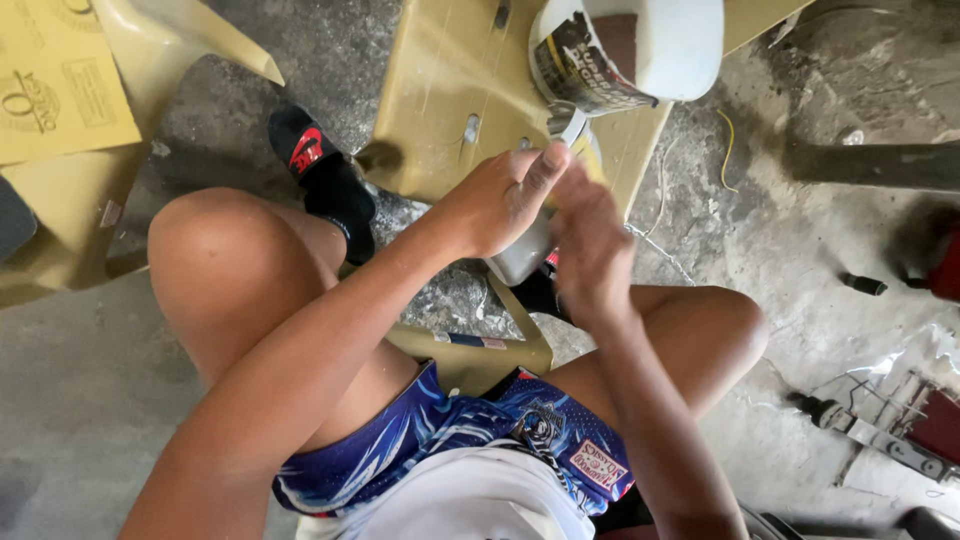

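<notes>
My left hand (500,200) grips a pale grey rounded part (520,255) held between my knees, with only its lower end showing. My right hand (590,245) is blurred and pressed against the same part from the right, with a bit of yellow sheet (590,150) showing above its fingers. Whether the right hand holds that sheet is hard to tell. Both hands work just in front of a tan plastic stool (450,100).
A white tub (625,50) with a dark label stands on the stool. Yellow sandpaper sheets (55,80) lie on a tan chair at the left. A black sandal (320,175) is on the concrete floor. Tools and a red machine (940,265) lie at the right.
</notes>
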Action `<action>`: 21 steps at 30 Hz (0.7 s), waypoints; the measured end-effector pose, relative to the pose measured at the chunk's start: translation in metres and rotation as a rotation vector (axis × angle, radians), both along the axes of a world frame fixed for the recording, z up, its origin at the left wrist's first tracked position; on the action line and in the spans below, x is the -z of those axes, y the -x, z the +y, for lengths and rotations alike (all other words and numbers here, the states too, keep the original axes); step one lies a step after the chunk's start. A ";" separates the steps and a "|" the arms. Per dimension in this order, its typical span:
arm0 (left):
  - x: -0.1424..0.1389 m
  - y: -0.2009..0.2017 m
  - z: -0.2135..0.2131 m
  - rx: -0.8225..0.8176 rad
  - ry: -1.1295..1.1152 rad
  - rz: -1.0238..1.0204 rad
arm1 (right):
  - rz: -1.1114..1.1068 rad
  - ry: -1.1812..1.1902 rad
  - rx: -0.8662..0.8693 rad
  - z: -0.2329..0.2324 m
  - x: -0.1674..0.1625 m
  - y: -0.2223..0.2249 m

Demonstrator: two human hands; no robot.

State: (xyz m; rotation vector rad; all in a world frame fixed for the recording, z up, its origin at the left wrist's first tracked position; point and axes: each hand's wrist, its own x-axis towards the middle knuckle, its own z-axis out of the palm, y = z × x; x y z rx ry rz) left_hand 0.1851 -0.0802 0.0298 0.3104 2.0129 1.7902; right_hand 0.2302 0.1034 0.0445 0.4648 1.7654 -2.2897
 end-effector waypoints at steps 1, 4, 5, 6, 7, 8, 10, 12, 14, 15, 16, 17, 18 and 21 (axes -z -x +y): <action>0.000 0.000 -0.001 0.018 0.027 -0.041 | 0.290 -0.373 -0.189 -0.004 0.001 -0.011; -0.003 -0.004 -0.004 0.018 -0.034 0.010 | 0.885 -1.128 -0.557 -0.001 0.003 -0.024; -0.004 -0.005 -0.004 0.012 -0.081 0.066 | 0.892 -1.146 -0.549 0.005 0.005 -0.019; -0.004 -0.005 -0.004 0.031 -0.044 0.048 | 0.898 -1.162 -0.542 0.013 0.008 -0.008; -0.005 -0.006 -0.003 0.041 -0.006 0.016 | 0.706 -1.121 -0.434 0.020 0.011 0.006; -0.005 -0.006 -0.002 0.047 0.030 -0.025 | 0.508 -1.070 -0.338 0.027 0.015 0.017; -0.004 -0.005 0.000 0.026 0.032 -0.041 | 0.354 -0.977 -0.257 0.031 0.021 0.027; -0.001 0.000 0.002 0.024 0.042 -0.033 | 0.420 -0.902 -0.289 0.026 0.024 0.021; 0.002 0.003 0.001 0.026 0.057 -0.052 | 0.595 -1.029 -0.383 0.015 0.022 -0.002; 0.003 0.003 0.001 -0.002 0.030 -0.042 | 0.688 -1.083 -0.433 0.010 0.020 -0.011; 0.004 0.002 0.000 -0.026 0.004 -0.029 | 0.733 -1.131 -0.475 0.007 0.018 -0.016; 0.004 0.000 0.000 -0.043 -0.023 -0.019 | 0.771 -1.179 -0.513 0.006 0.015 -0.017; 0.004 -0.003 0.000 -0.044 -0.030 0.001 | 0.803 -1.230 -0.551 0.006 0.011 -0.016; 0.002 -0.009 0.003 -0.016 -0.018 0.028 | 0.241 -0.984 -0.290 0.015 0.003 0.016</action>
